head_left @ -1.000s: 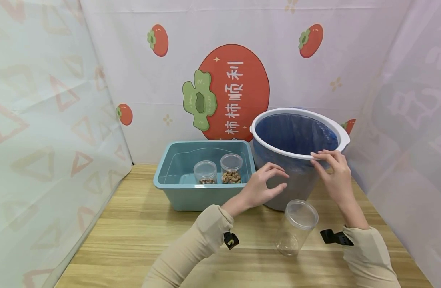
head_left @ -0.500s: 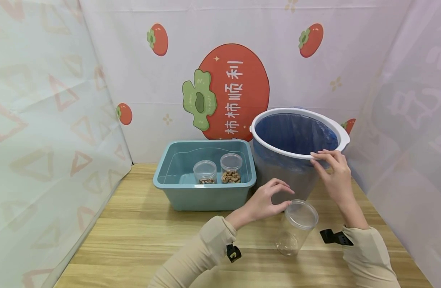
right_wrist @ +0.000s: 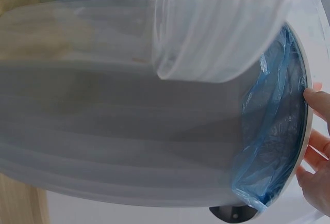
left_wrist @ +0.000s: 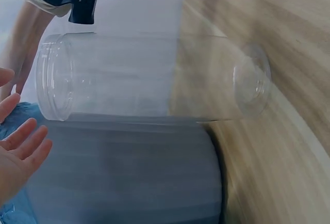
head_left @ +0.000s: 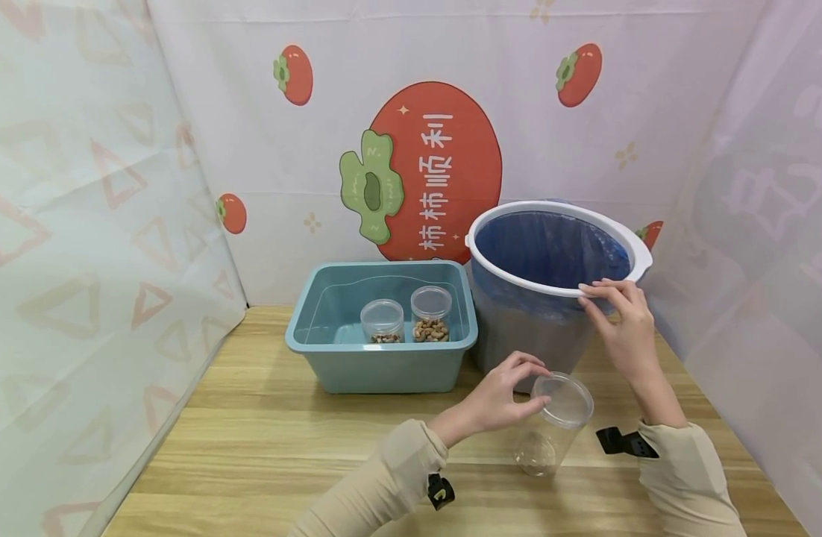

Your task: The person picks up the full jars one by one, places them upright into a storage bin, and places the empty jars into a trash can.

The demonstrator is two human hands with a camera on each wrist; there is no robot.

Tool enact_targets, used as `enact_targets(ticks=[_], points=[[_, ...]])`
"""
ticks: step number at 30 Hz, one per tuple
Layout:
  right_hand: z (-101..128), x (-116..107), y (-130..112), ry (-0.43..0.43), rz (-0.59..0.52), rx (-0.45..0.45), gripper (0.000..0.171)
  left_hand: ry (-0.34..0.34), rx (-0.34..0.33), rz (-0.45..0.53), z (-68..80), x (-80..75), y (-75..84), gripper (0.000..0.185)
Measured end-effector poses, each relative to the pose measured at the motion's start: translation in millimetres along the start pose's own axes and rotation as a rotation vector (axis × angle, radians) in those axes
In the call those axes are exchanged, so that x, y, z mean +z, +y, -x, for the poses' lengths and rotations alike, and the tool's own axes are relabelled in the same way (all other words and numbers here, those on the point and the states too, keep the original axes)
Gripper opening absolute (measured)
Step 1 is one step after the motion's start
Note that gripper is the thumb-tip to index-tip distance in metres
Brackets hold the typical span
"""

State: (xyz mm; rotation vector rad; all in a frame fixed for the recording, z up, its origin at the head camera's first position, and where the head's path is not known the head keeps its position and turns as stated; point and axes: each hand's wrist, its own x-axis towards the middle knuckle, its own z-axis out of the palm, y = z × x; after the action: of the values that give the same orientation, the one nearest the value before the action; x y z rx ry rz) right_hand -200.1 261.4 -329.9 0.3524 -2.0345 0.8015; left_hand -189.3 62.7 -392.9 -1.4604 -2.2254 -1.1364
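A tall clear plastic jar (head_left: 544,446) with a lid (head_left: 567,399) stands on the table in front of a grey trash can (head_left: 532,335). My left hand (head_left: 498,397) is at the jar's left side, thumb and fingers spread apart, fingertips overlapping the lid's edge in the head view. In the left wrist view its fingers (left_wrist: 32,149) are straight beside the lid end. With its fingertips and thumb, my right hand (head_left: 623,328) pinches the trash can's white rim (head_left: 518,280) at the front right. A blue bag (right_wrist: 276,115) lines the can and folds over its outside.
Left of the trash can, a blue-green plastic basin (head_left: 384,369) holds two small lidded jars, one with cashews (head_left: 431,330) and one with brownish pieces (head_left: 386,337) low inside. Printed cloth walls (head_left: 411,45) enclose the back and sides of the wooden table (head_left: 250,447).
My left hand has moved down and right, from in front of the trash can to the jar's lid. The right hand has stayed at the rim. The jar has not moved.
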Motion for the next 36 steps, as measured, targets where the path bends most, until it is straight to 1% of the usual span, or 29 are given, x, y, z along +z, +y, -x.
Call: enact_targets(ticks=[6, 9, 13, 19, 25, 28, 36], points=[[0, 0, 0, -0.002, 0.003, -0.001, 0.027, -0.028, -0.029, -0.011, 3.5, 7.7, 0.2, 0.034], [0, 0, 0, -0.001, 0.005, -0.002, 0.026, -0.04, -0.055, 0.0, 5.2, 12.1, -0.2, 0.039], [0, 0, -1, 0.0, 0.004, -0.007, 0.026, -0.055, -0.093, -0.01, 7.7, 18.2, -0.3, 0.047], [0, -1, -1, -0.001, 0.005, -0.012, 0.026, -0.068, -0.125, -0.014, 10.3, 26.2, 0.6, 0.056], [-1, 0, -1, 0.005, 0.007, -0.016, 0.027, -0.073, -0.15, -0.01, 12.7, 32.8, 1.3, 0.059], [-1, -1, -1, 0.007, 0.007, -0.015, 0.027, -0.074, -0.16, -0.003, 14.1, 35.7, 1.6, 0.061], [-1, -1, -2, 0.004, 0.0, -0.017, 0.027, -0.038, -0.139, -0.029, 17.1, 42.1, 0.0, 0.067]])
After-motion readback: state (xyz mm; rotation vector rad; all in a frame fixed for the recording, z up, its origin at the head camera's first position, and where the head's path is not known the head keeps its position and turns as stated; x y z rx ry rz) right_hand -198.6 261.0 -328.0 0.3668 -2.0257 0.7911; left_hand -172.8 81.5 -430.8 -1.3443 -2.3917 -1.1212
